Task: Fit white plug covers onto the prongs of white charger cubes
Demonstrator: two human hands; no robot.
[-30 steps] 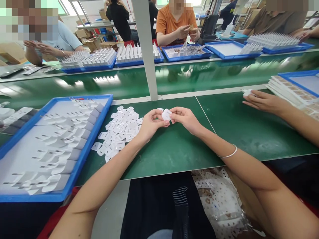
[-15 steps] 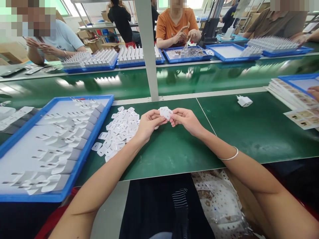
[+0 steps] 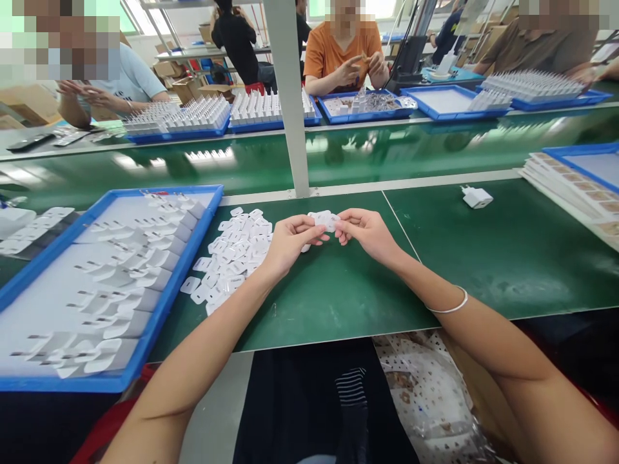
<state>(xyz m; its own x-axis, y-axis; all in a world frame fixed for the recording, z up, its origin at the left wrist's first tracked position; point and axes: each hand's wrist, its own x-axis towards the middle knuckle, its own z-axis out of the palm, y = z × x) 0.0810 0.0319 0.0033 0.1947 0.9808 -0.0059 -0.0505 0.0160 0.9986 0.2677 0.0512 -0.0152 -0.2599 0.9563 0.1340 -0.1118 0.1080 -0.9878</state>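
My left hand (image 3: 291, 243) and my right hand (image 3: 366, 233) meet over the green table, both pinching small white plastic plates (image 3: 323, 220). The plates overlap between the fingertips, and I cannot tell how many there are. Just left of my left hand lies a loose pile of similar white plates (image 3: 235, 254), each with a small slot; my left hand and forearm hide part of it. To the right, apart from both hands, a white plug charger (image 3: 478, 197) lies on its side with its prongs pointing left.
A blue tray (image 3: 62, 385) holding rows of white plug housings (image 3: 130, 303) stands at the left. Stacked sheets (image 3: 568, 196) and another blue tray (image 3: 575, 151) are at the right. A white post (image 3: 294, 116) rises behind my hands. Co-workers sit across the line behind trays.
The plates between my fingers have tilted flatter, with my right fingers further over their right end. A co-worker's hand and a loose sheet at the right edge have gone from view.
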